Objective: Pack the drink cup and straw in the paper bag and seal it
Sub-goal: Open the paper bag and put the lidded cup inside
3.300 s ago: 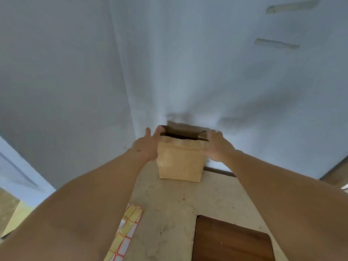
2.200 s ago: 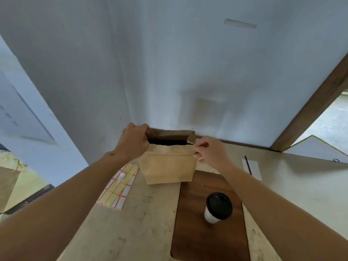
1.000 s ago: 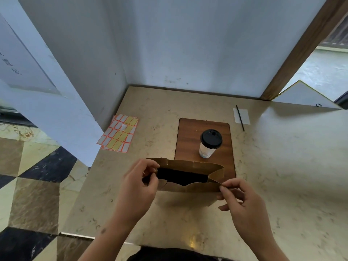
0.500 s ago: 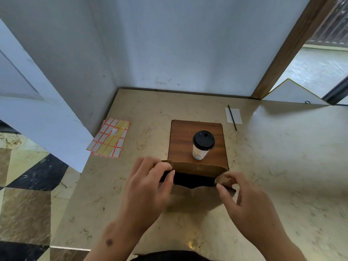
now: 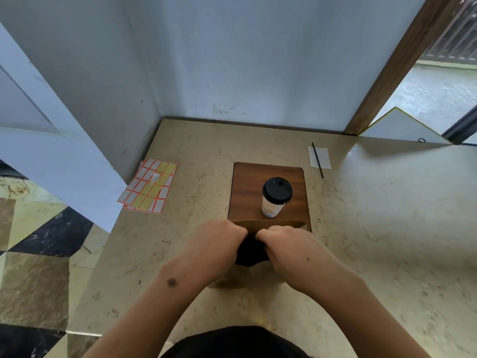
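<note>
1. The paper bag [image 5: 268, 224] stands on the table [image 5: 387, 241] at the centre of the frame, just below the drink cup, its mouth dark and open between your hands; only its far rim and the black inside show.
2. Your left hand [image 5: 216, 248] is curled at the left side of the bag's mouth, fingers bent into the opening; the grip is pressed onto the bag's edge.
3. Your right hand [image 5: 289, 250] mirrors it on the right side, knuckles up, fingers curled in and pinching the bag's edge. The two hands almost meet at the middle.
4. The drink cup [image 5: 276, 197], white with a black lid, stands upright on a wooden board [image 5: 245, 187] just above the bag.
5. The straw [image 5: 317, 160], thin and black, lies across a small white paper [image 5: 322, 157] in the upper right of the frame, well apart from the bag.
6. A sheet of orange and yellow stickers [image 5: 149, 188] lies at the left of the frame, by the wall [image 5: 245, 60].
</note>
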